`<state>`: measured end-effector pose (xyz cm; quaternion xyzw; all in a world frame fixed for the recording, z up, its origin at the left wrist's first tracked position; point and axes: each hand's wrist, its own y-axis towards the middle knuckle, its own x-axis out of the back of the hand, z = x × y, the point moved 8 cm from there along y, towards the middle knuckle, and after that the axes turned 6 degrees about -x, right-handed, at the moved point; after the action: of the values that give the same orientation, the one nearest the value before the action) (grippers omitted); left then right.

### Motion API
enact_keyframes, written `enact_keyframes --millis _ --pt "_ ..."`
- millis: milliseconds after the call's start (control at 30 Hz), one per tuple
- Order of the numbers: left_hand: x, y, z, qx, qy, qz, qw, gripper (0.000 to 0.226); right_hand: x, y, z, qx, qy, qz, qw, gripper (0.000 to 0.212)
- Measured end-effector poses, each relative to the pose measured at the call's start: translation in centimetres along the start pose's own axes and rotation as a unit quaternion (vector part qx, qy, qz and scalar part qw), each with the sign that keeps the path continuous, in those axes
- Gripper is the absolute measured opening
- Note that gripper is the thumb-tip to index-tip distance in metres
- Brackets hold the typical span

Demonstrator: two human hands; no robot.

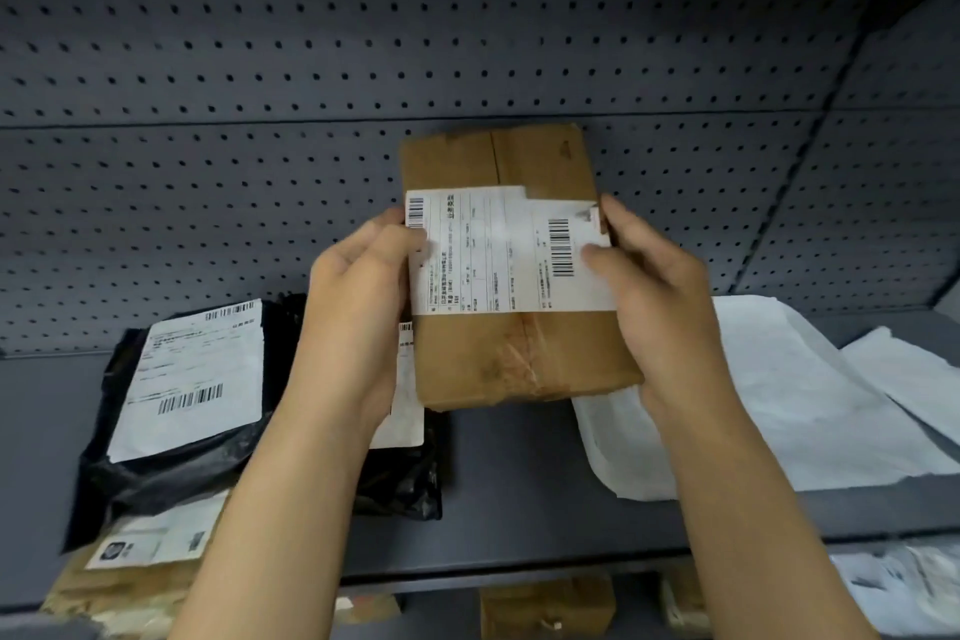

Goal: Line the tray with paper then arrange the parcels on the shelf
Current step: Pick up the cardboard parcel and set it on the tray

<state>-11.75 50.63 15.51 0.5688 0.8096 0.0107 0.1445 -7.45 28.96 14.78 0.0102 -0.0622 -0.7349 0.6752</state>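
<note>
**Cardboard parcel held in both hands above the shelf**

The brown cardboard parcel [514,270] is lifted in front of the pegboard back wall [311,68], over the grey shelf [509,483], and touches nothing else. It looks like a flat, stiff box, taped along the middle, with a white shipping label [493,250] across its face. I judge it is light and not fragile, but the tape and label could be a little slippery.

The left hand [358,286] is closed on its left edge and the right hand [649,276] on its right edge, thumbs on the label. The two side edges seem the best place to hold it.

On the left lie a black mailer bag [171,411] and a tan padded envelope [130,572]; on the right lies white paper [779,405].
</note>
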Motion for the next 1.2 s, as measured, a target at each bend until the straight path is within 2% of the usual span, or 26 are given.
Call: enact_keyframes --millis 100,267,533,733,867,1067,1200 --pt "-0.4 -0.8 -2.8 -0.059 0.027 0.039 0.997 0.033 0.4 -0.3 1.9 0.028 0.030 -0.006 0.999 0.047" --pt "-0.7 -1.8 -4.0 -0.103 0.087 0.112 0.984 0.071 0.9 -1.0 3.4 0.060 0.051 -0.014 0.997 0.048" --pt "-0.2 -2.4 -3.8 -0.111 0.082 0.117 0.983 0.080 1.4 -2.1 4.1 0.089 0.058 -0.019 0.994 0.050" --pt "-1.5 -2.1 -3.0 -0.112 0.069 0.125 0.983 0.074 2.9 -2.1 4.1 0.091 0.053 -0.031 0.994 0.049" --pt "-3.2 -1.6 -2.1 -0.081 0.053 0.118 0.988 0.065 4.7 -1.5 4.0 0.075 0.046 -0.036 0.995 0.048" --pt "-8.5 -1.8 -0.1 -0.046 0.050 0.099 0.993 0.051 10.5 0.4 1.8 0.008 0.056 -0.074 0.996 0.037" --pt "-13.3 -1.9 2.2 -0.017 0.054 0.076 0.995 0.051 14.8 2.3 0.5 -0.029 0.030 -0.045 0.998 0.036"
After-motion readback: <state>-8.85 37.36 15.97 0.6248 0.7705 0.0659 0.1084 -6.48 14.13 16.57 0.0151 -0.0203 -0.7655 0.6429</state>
